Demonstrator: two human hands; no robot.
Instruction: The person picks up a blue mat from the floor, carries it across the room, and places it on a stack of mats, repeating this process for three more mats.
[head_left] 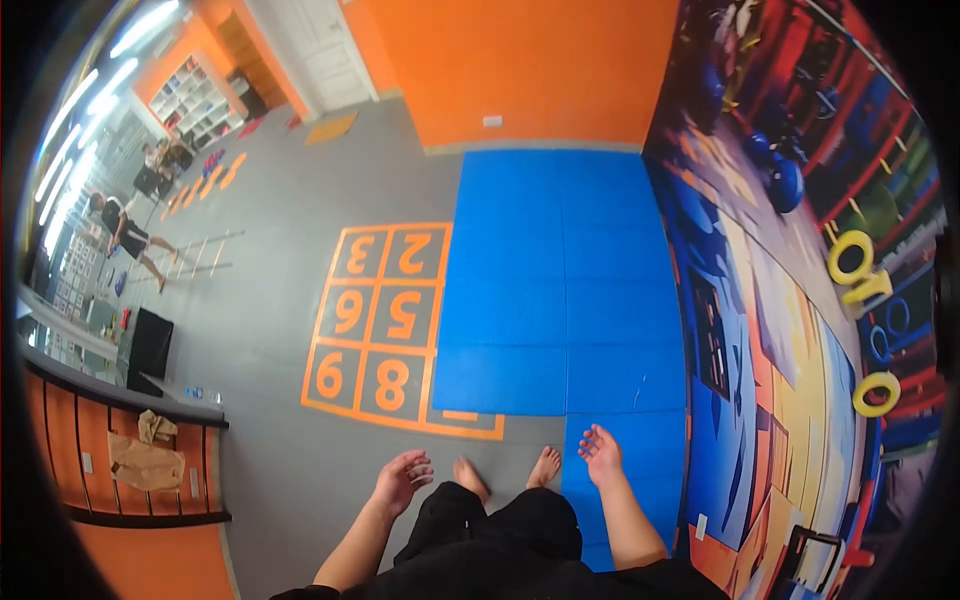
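Observation:
My left hand hangs in the air over the grey floor, palm turned inward, fingers loosely curved and holding nothing. On the other side, my right hand is raised above the blue mat, its fingers apart and nothing in them. Between the two hands my bare feet stand on the floor by the mat's near edge. Ahead of them lies an orange number grid marked on the floor, partly covered by the mat.
A mural wall runs along the right, with yellow rings beside it. An orange wall closes the far end. At left are a railing with tan clothing, a floor ladder and another person.

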